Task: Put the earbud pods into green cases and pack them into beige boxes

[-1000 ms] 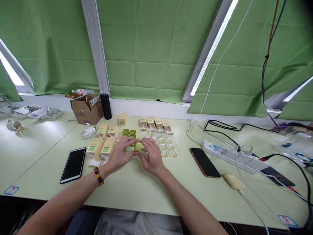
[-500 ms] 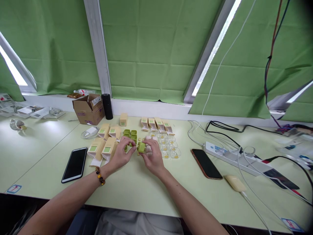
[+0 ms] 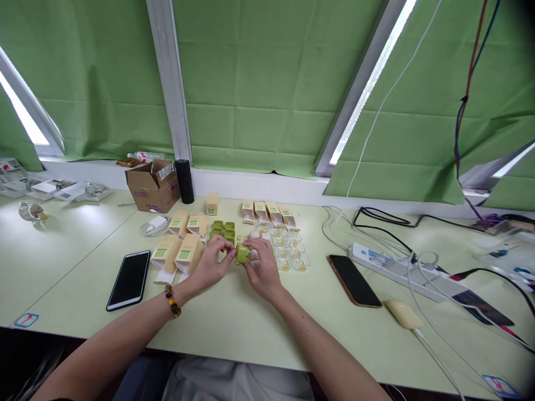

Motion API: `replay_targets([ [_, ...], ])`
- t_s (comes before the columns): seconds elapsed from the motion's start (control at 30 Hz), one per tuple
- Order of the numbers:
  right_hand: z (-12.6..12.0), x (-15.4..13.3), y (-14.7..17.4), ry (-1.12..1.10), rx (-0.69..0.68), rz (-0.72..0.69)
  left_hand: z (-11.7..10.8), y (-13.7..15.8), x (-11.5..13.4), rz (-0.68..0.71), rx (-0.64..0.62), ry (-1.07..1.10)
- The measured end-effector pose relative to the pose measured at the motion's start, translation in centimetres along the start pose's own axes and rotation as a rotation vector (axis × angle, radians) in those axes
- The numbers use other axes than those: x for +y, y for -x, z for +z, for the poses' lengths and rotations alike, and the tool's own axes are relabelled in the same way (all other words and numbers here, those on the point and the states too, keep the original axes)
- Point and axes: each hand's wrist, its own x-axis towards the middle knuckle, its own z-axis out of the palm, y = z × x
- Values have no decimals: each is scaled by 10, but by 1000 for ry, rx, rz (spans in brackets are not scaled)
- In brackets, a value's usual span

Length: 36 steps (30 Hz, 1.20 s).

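Between thumb and fingers, my right hand grips a small green square container. My left hand is closed in a pinch against or just beside its left side; whatever is between those fingertips is too small to make out. Behind the hands stand several more green square cups, partly hidden by my left hand. Small gold-coloured pieces lie near them. Right of my right hand are rows of clear cups with yellow spots in them. White pieces show behind my right fingers.
Several open kraft boxes lie left of my hands, others behind. A closed kraft box, a carton and a black cylinder stand further back. Phones flank my arms; a power strip with cables lies right.
My left fingertips have come slightly closer to the green container. My right hand keeps its hold, and the objects on the table have not moved.
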Motion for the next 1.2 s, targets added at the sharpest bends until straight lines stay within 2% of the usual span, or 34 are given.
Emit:
replay_targets([
  [0.63,-3,-2,-5,19,39,51,-5,-3,-6,-145,32,148],
  [0.87,-4,1,-4,-29,69,121,-4,-5,-22,-216,134,238],
  [1.0,-4,3,-3,-46,73,152,-7,-5,-19,-104,137,66],
  [1.1,-5,1,-4,2,66,124,-9,-2,-7,60,56,-98],
  [1.2,-5,-1,-3,52,39,76,-8,1,4,178,-9,-173],
])
